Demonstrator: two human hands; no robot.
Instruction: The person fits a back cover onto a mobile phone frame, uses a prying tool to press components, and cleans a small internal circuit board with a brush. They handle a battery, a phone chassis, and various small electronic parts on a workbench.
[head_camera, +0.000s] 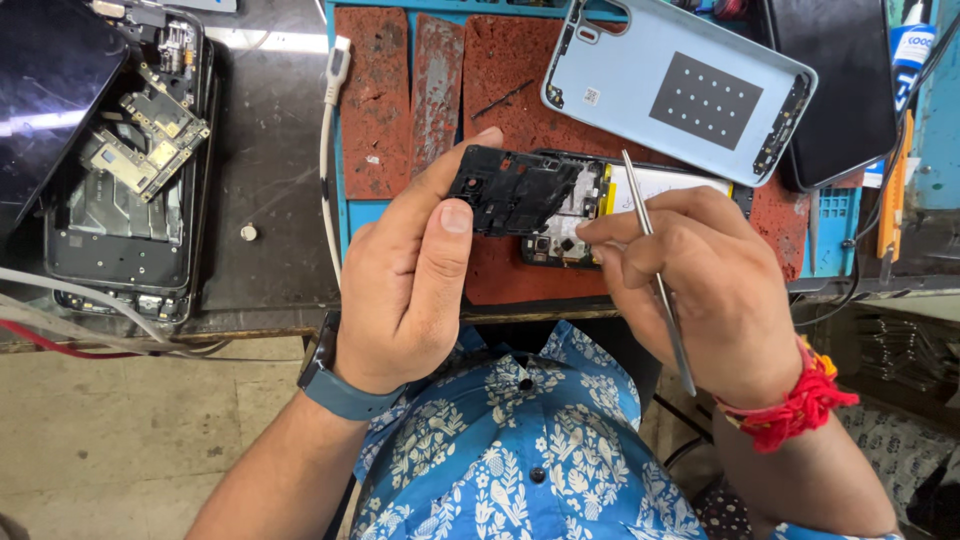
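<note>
My left hand (410, 275) pinches a black plastic inner cover plate (512, 188) between thumb and fingers, lifted over the top end of an opened phone (640, 200). That phone lies on a worn red and blue work mat (400, 100), its yellow-edged battery and circuit board showing. Metal tweezers (655, 275) sit in my right hand (705, 285), whose fingertips rest on the phone's board beside the plate. The pale blue back cover (680, 85) lies on the mat behind the phone.
A second dismantled phone (125, 170) with loose circuit boards lies on the dark bench at left, next to a black screen panel (45, 90). A white cable (328, 150) hangs by the mat's left edge. Another dark phone (835, 85) lies at right.
</note>
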